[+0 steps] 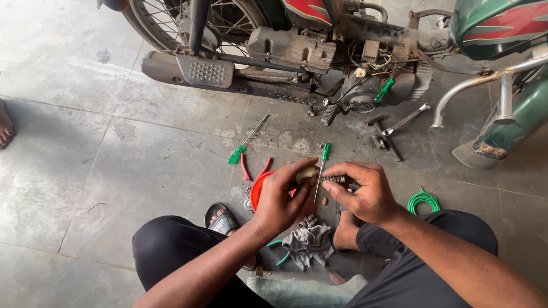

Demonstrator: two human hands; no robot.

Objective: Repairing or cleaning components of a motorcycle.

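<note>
- Step in hand, as I read it: fitting a coil spring onto a small tan part, held above the floor.
- Left hand closed around the part.
- Right hand pinches the spring end.
- Green-handled screwdriver stands between them.
- Next likely needs steady tension while hooking the spring.

Small coiled spring — horizontal, joined to pale part.
</note>
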